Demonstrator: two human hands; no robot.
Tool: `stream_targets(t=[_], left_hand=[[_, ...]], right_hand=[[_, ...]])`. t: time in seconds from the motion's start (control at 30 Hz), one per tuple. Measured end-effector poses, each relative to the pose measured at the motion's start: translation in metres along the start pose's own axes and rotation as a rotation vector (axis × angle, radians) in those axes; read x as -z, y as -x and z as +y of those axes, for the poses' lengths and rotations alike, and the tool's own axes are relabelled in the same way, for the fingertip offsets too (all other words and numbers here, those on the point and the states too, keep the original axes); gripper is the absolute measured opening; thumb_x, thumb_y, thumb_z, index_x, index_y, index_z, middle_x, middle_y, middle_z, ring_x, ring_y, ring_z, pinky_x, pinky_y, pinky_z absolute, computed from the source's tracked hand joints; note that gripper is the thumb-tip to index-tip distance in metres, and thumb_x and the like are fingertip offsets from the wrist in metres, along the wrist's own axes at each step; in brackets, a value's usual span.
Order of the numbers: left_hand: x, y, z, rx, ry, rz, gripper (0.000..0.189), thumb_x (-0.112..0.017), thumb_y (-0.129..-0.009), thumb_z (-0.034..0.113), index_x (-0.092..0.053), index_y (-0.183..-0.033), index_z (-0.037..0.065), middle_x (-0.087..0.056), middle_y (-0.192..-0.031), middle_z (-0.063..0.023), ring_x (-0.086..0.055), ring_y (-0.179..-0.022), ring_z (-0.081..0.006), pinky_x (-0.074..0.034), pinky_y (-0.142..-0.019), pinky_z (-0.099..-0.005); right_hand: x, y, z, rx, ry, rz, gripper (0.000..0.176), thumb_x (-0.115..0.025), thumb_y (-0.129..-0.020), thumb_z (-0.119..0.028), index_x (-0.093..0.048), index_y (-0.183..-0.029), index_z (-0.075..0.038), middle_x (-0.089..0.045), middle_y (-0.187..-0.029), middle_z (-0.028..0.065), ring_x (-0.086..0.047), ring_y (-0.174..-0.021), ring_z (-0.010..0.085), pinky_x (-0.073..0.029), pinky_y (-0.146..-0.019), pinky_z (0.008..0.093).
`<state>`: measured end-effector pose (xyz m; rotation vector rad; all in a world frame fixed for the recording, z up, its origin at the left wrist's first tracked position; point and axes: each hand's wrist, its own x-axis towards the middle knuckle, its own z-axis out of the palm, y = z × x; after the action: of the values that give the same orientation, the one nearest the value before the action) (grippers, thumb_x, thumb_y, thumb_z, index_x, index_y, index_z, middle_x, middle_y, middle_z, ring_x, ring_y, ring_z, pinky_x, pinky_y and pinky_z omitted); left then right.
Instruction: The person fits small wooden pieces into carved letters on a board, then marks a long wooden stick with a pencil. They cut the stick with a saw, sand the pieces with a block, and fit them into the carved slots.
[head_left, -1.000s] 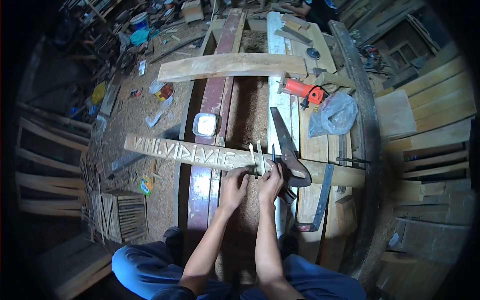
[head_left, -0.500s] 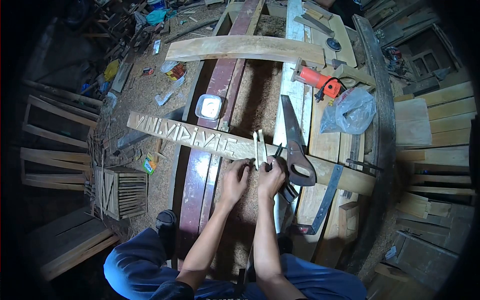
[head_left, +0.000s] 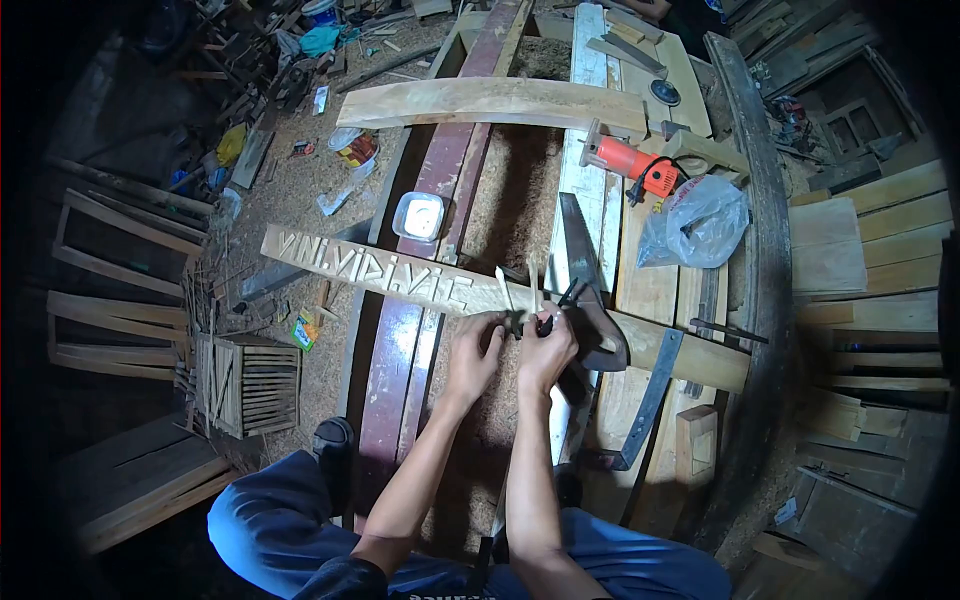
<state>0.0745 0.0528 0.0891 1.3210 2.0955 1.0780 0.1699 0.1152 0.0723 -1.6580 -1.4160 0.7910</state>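
Both my hands work close together at the near edge of a long wooden board bearing raised wooden letters. My left hand is closed, fingertips at the lower end of a thin wooden strip. My right hand is closed around a dark, pen-like tool, which points up and away. A second thin strip stands up beside the right fingertips. Just right of this hand lies a handsaw, its handle on the board. A white tub sits beyond the letters.
A metal square lies across the board's right part. Farther right are a red power tool and a clear plastic bag. Another curved board spans the beams at the back. A slatted crate stands on the floor at left.
The two thin strips have spread apart, the left one tilting left. The right hand has turned slightly, and the dark tool now shows more above its fingers.
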Motion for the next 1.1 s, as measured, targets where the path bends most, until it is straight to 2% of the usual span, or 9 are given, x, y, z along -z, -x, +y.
stream_targets(t=[0.13, 0.2, 0.3, 0.33, 0.5, 0.63, 0.8, 0.9, 1.1], left_hand=[[0.000, -0.005, 0.014, -0.008, 0.039, -0.013, 0.023, -0.065, -0.095, 0.010, -0.069, -0.115, -0.001, -0.070, -0.114, -0.0209, -0.061, -0.111, -0.0399, -0.046, -0.101, -0.0453], [0.002, -0.004, 0.027, 0.041, 0.113, -0.081, 0.029, -0.063, -0.101, 0.013, -0.066, -0.124, -0.003, -0.072, -0.117, -0.0184, -0.067, -0.109, -0.0256, -0.050, -0.097, -0.0366], [0.002, -0.002, 0.052, 0.054, 0.359, -0.088, 0.030, -0.063, -0.102, 0.018, -0.067, -0.123, -0.003, -0.073, -0.110, -0.0212, -0.071, -0.100, -0.0280, -0.053, -0.089, -0.0391], [0.000, -0.001, 0.056, 0.008, 0.396, -0.087, 0.031, -0.065, -0.102, 0.017, -0.065, -0.126, -0.002, -0.075, -0.104, -0.0172, -0.070, -0.093, -0.0168, -0.055, -0.081, -0.0327], [0.009, -0.003, 0.085, 0.149, 0.582, -0.193, 0.035, -0.065, -0.101, 0.007, -0.058, -0.134, -0.002, -0.070, -0.102, -0.0043, -0.062, -0.096, -0.0080, -0.050, -0.087, -0.0256], [0.014, -0.006, 0.095, 0.114, 0.637, -0.195, 0.034, -0.065, -0.101, 0.007, -0.059, -0.133, -0.003, -0.070, -0.101, -0.0030, -0.062, -0.094, -0.0079, -0.049, -0.086, -0.0241], [0.009, -0.019, 0.112, 0.149, 0.557, -0.039, 0.033, -0.061, -0.103, 0.006, -0.059, -0.134, -0.003, -0.069, -0.103, -0.0029, -0.060, -0.094, -0.0087, -0.048, -0.083, -0.0250], [0.015, -0.022, 0.119, 0.168, 0.474, 0.022, 0.030, -0.063, -0.103, 0.009, -0.060, -0.130, -0.003, -0.069, -0.105, -0.0052, -0.060, -0.093, -0.0098, -0.049, -0.082, -0.0258], [0.041, -0.021, 0.110, -0.047, 0.416, 0.080, 0.030, -0.066, -0.102, 0.012, -0.057, -0.126, -0.003, -0.070, -0.103, -0.0076, -0.064, -0.094, -0.0113, -0.050, -0.082, -0.0265]], right_hand=[[0.016, -0.011, -0.015, -0.095, -0.252, -0.045, 0.023, -0.079, -0.081, 0.000, -0.073, -0.104, 0.001, -0.073, -0.082, 0.0125, -0.069, -0.074, 0.0228, -0.054, -0.074, 0.0381], [0.025, -0.014, -0.023, -0.083, -0.366, -0.026, 0.023, -0.079, -0.082, 0.000, -0.073, -0.104, 0.000, -0.073, -0.082, 0.0103, -0.068, -0.074, 0.0198, -0.054, -0.074, 0.0360], [0.038, -0.017, -0.034, -0.087, -0.576, -0.036, 0.020, -0.079, -0.085, -0.001, -0.073, -0.104, 0.000, -0.073, -0.084, 0.0064, -0.065, -0.077, 0.0145, -0.053, -0.075, 0.0318], [0.042, -0.018, -0.037, -0.079, -0.567, -0.040, 0.020, -0.079, -0.085, -0.001, -0.073, -0.104, 0.001, -0.073, -0.085, 0.0069, -0.065, -0.078, 0.0146, -0.054, -0.076, 0.0316], [0.061, -0.025, -0.049, -0.055, -0.643, -0.117, 0.022, -0.077, -0.087, 0.007, -0.068, -0.107, 0.004, -0.069, -0.092, 0.0048, -0.063, -0.083, 0.0080, -0.052, -0.073, 0.0233], [0.082, -0.041, -0.059, -0.035, -0.738, -0.259, 0.021, -0.075, -0.087, 0.009, -0.067, -0.106, 0.004, -0.069, -0.095, 0.0055, -0.064, -0.086, 0.0082, -0.051, -0.075, 0.0218], [0.120, -0.071, -0.090, 0.147, -0.541, -0.143, 0.017, -0.064, -0.099, -0.008, -0.071, -0.113, 0.000, -0.074, -0.098, 0.0126, -0.070, -0.091, 0.0237, -0.053, -0.086, 0.0363], [0.129, -0.072, -0.107, 0.183, -0.595, -0.178, 0.019, -0.061, -0.102, -0.005, -0.070, -0.117, 0.002, -0.073, -0.095, 0.0101, -0.067, -0.091, 0.0151, -0.053, -0.085, 0.0313], [0.099, -0.051, -0.102, 0.334, -0.400, -0.331, 0.021, -0.063, -0.100, -0.010, -0.071, -0.116, 0.001, -0.076, -0.100, 0.0134, -0.072, -0.096, 0.0222, -0.054, -0.088, 0.0342]])
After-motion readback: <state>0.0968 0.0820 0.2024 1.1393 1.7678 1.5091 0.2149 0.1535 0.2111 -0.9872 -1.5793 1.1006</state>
